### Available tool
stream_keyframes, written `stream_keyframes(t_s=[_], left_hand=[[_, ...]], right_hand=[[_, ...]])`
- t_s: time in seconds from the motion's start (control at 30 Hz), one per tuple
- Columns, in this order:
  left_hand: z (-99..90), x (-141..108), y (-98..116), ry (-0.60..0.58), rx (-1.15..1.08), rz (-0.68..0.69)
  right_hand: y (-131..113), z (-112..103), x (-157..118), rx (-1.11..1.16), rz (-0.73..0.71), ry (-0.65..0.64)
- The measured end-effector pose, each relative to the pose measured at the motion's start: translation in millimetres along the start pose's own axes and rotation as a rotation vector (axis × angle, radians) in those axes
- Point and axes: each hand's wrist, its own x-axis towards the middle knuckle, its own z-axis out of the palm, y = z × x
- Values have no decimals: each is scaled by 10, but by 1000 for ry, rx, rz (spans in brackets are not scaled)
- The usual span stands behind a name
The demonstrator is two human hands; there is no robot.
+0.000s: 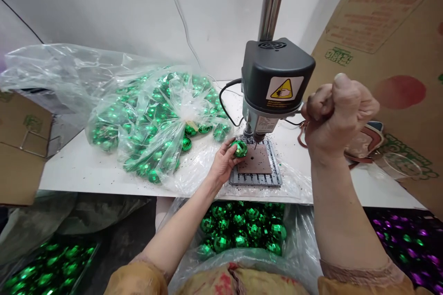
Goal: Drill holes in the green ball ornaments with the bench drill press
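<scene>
The left hand point(223, 163) grasps a green mirror-faceted ball ornament point(240, 149), its fingers cupped under and around the ball, which hides part of them. The ball sits just left of the bit point(255, 146) of a bench drill press point(277, 73); whether they touch is hard to make out. Just below the grip lie a brown square pad point(256, 160) and the slotted grey base point(254, 179) beneath it. The right hand point(337, 117) is clenched in a raised fist beside the drill head, and anything inside it is hidden.

Left of the grip, a knotted clear plastic bag point(155, 122) of green ornaments rests on a white table point(86, 175), with black specks scattered nearby. Below the table edge, an open bag point(242, 230) holds more green ornaments. Purple ornaments point(408, 244), cut off by the frame, lie lower right. A printed cardboard sheet point(391, 32) stands beyond the fist.
</scene>
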Motion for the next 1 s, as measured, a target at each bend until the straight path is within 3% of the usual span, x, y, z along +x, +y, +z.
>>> stream_keyframes(t_s=[0.17, 0.6, 1.0], left_hand=[[-3, 53, -53, -31, 109, 104], [-101, 256, -167, -172, 360, 221], [-46, 267, -188, -246, 320, 183]], right_hand=[[18, -17, -17, -4, -13, -15], [26, -35, -33, -24, -14, -41], [34, -44, -32, -24, -13, -23]])
